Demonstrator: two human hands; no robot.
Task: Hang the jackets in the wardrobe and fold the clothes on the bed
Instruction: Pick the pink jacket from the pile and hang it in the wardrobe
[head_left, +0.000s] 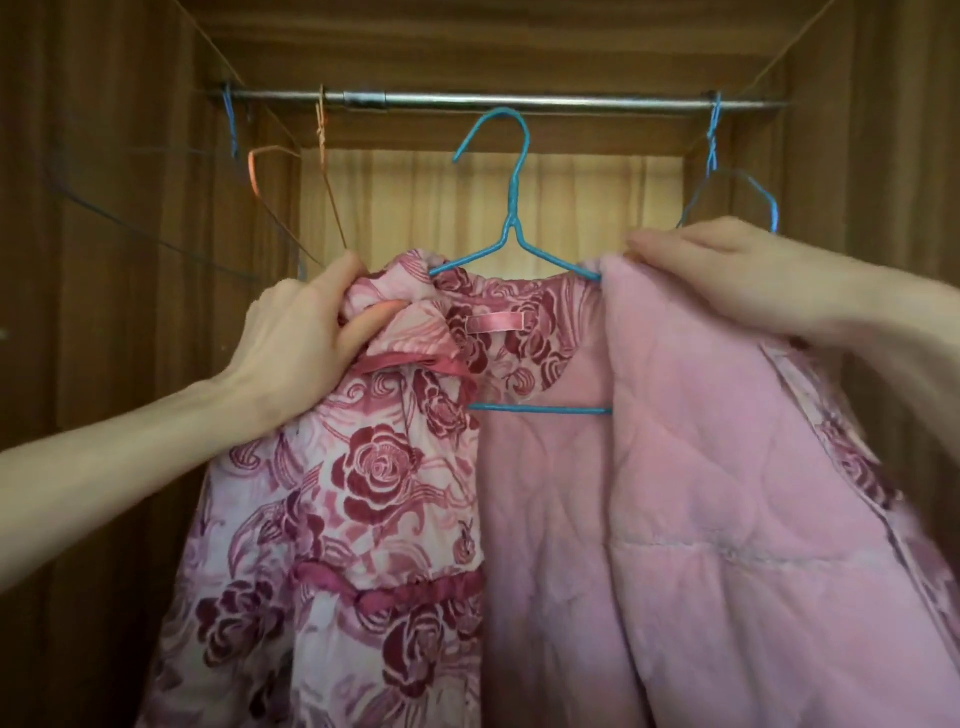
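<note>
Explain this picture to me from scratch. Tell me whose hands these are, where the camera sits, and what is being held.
There is no machine here. A person wears one wide-angle camera on the head, looking forward and down, so you see that person's own two bare arms reaching into the picture.

In front is an open wooden wardrobe with a metal rail across the top. A few empty wire hangers hang on it: an orange one at the left and a blue one at the right.

Both hands hold up a pink rose-patterned jacket with a plain pink quilted lining. It is already on a blue wire hanger. The left hand grips one shoulder of the jacket, the right hand the other. The hanger's hook is just below the rail, not yet hung on it.
</note>
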